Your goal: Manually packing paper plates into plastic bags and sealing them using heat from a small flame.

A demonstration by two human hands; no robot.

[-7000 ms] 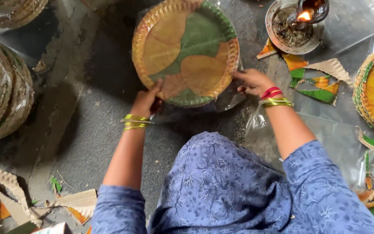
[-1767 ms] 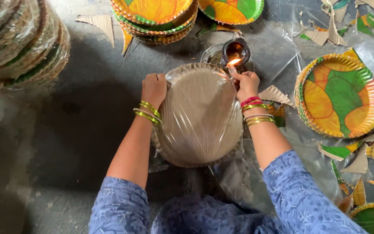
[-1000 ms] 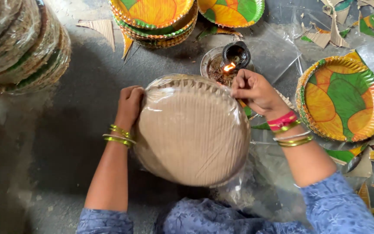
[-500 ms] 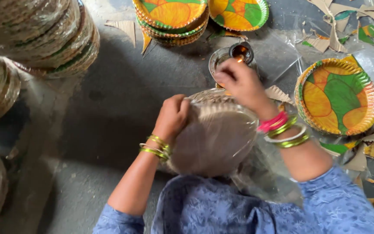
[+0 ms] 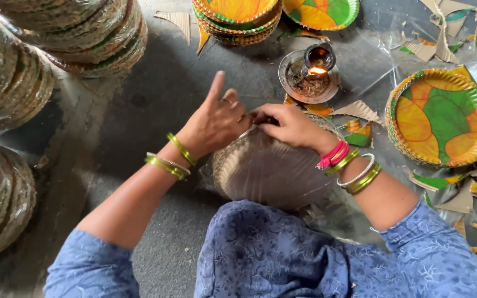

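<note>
A stack of paper plates wrapped in clear plastic (image 5: 271, 174) stands tilted on its edge on the floor, its plain tan back facing me. Both hands meet at its top rim. My left hand (image 5: 216, 118) pinches the plastic there with the index finger pointing up. My right hand (image 5: 288, 126) grips the same spot of the plastic wrap at the rim. A small lit oil lamp (image 5: 317, 59) burns on a metal dish (image 5: 305, 88) just beyond the hands.
Wrapped plate stacks (image 5: 84, 33) pile up at the left. Colourful green-and-orange plates lie at the right (image 5: 440, 118) and at the top (image 5: 236, 16). Paper offcuts (image 5: 360, 110) and clear plastic sheet (image 5: 382, 55) litter the grey floor (image 5: 155, 94).
The wrapped stack was flat and face up, then flipped over and tipped onto its edge. Both hands have come together at its top rim, near the flame.
</note>
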